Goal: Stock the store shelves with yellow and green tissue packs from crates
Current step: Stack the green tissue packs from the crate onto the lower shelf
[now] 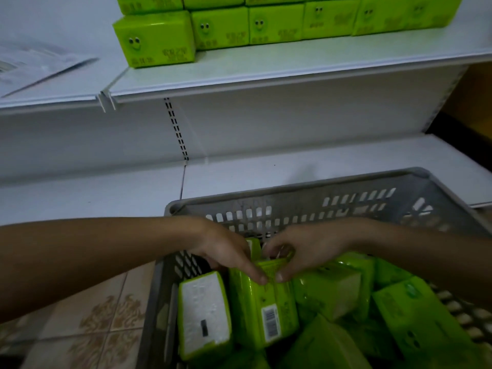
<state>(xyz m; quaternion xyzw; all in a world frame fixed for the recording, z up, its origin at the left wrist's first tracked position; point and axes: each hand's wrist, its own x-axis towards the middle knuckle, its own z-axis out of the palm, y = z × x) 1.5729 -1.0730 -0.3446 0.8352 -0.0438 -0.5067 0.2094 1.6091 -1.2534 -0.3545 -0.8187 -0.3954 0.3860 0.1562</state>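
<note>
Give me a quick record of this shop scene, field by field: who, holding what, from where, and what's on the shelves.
who: a person, both hands in a grey crate
left hand: grips the top of an upright green pack
right hand: grips the same pack
crate contents: more green packs, lying jumbled
upper shelf: a row of green packs, more stacked above
lower shelf: no packs in view
yellow packs: none in view

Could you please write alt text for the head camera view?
Both hands, left hand and right hand, grip one green tissue pack in a grey crate of packs; more green packs line the white shelf above.
</note>
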